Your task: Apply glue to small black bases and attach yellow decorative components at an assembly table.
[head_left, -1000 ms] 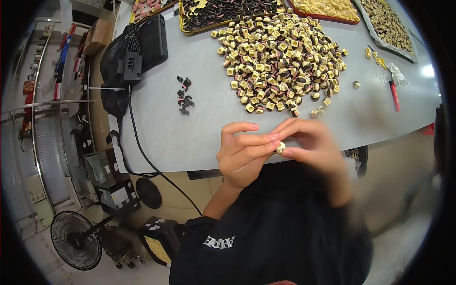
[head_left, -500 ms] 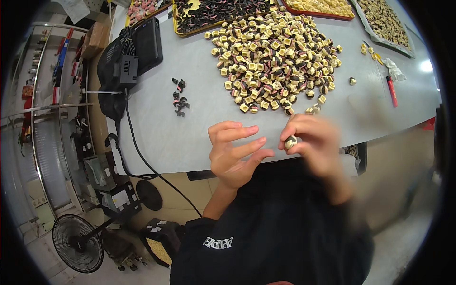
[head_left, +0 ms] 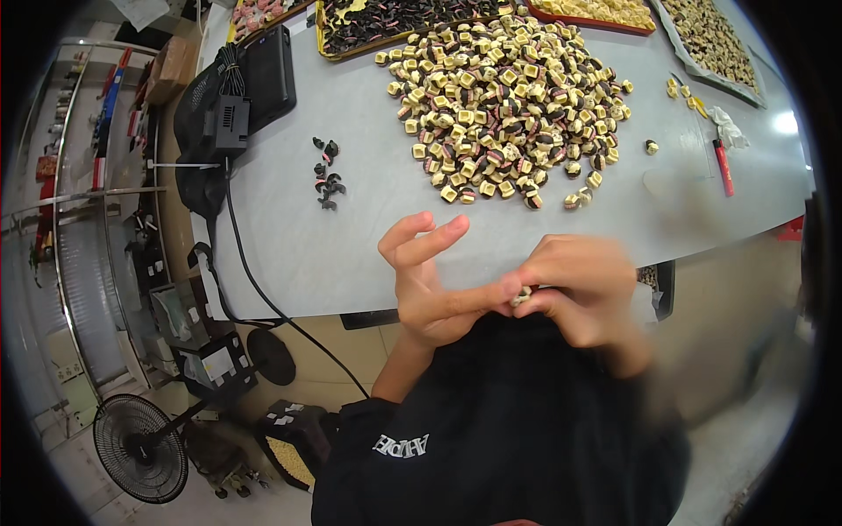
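Note:
Close to my body, just past the table's near edge, my right hand (head_left: 583,285) pinches a small cream-and-black piece (head_left: 521,296) between thumb and fingers. My left hand (head_left: 434,294) meets it from the other side, index finger and thumb at the piece, its other fingers raised and spread. The fingertips cover most of the piece. Beyond my hands lies a large pile of similar small pieces (head_left: 517,114), cream with square hollows, dark rounded sides and pink stripes. Several small black and pink bits (head_left: 328,180) lie left of the pile.
Trays of black-and-pink bits (head_left: 386,35), yellow pieces (head_left: 596,13) and mixed pieces (head_left: 715,44) line the far side. A red pen-like tool (head_left: 724,167) and crumpled white tissue (head_left: 728,127) lie right. A black cable (head_left: 250,263) crosses the left edge; a fan (head_left: 140,447) stands below.
My left hand has come over to the piece and its index finger now meets my right fingers there. The right hand has moved slightly down toward my body with the piece.

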Tool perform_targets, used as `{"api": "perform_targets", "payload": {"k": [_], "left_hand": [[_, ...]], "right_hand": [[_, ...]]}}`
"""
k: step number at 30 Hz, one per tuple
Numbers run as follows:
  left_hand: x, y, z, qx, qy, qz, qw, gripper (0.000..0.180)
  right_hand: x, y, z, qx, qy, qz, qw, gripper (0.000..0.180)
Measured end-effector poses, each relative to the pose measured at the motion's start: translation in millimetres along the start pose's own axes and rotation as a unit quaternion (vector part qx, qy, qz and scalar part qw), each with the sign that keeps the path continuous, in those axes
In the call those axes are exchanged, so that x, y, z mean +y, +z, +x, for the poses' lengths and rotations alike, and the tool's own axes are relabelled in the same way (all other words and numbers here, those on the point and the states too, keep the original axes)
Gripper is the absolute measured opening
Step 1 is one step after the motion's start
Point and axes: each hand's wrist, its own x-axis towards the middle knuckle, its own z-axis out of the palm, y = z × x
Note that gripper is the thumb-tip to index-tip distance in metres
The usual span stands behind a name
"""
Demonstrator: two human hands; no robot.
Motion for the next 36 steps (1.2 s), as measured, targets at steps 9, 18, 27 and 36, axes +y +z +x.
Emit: {"api": "perform_targets", "payload": {"k": [9, 18, 27, 36], "left_hand": [[-7.5, 4.8, -6.0, 0.007, 0.01, 0.006, 1.0, 0.025], [3.9, -9.6, -1.8, 0.004, -0.049, 0.046, 0.998, 0.021], [-27.1, -54.1, 16.6, 0.131, -0.186, 0.221, 0.949, 0.029], [-44.3, -74.1, 17.9, 0.066, -0.253, 0.322, 0.91, 0.026]], "right_hand": [[7.4, 3.9, -2.3, -0.002, 0.027, -0.01, 1.0, 0.017], [7.3, 2.9, 19.3, -0.021, 0.075, -0.019, 0.997, 0.021], [26.1, 3.3, 81.4, 0.243, 0.008, -0.126, 0.962, 0.034], [24.8, -35.8, -10.6, 0.411, -0.093, -0.274, 0.864, 0.022]]}}
